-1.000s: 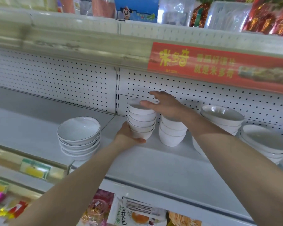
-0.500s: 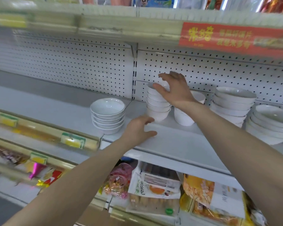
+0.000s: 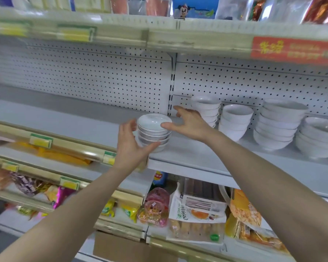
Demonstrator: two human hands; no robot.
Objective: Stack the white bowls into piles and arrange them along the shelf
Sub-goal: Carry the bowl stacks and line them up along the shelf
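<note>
White bowls: five piles are in view on the shelf (image 3: 197, 154). The one being worked is the shallow bowl pile (image 3: 154, 132), several wide, low bowls nested together.
Location of pile: at the shelf's front edge, left of all other piles and well apart from the pegboard panel (image 3: 102, 82) behind. Whether its base rests on the shelf or is raised just clear cannot be told.
Neighbouring piles: tall narrow pile (image 3: 206, 108) at the back, then deep bowl pile (image 3: 235, 120), wide bowl pile (image 3: 278, 123) and end pile (image 3: 318, 137) in a row to the right.
Grip, left hand (image 3: 129, 146): closed on the shallow bowl pile. The fingers curl round its left side and the thumb crosses the front of the lower bowls.
Grip, right hand (image 3: 189, 123): open, fingers spread, holding nothing. The thumb tip is at the top bowl's right rim; contact is not confirmed.
Pile relative to grip: between the two hands, against the left palm and just left of the right thumb.
Handling (judged): rigid and glossy, probably ceramic or melamine. Slippery, and liable to chip or break if dropped. Weight is moderate as a pile. Nested bowls can slide on one another when tilted.
Hold points (judged): support under the lowest bowl, steady the top rim from the opposite side, and keep the pile level.
Step (judged): repositioning this pile toward the row.
Below: packaged snacks (image 3: 197, 214) on the level beneath.
</note>
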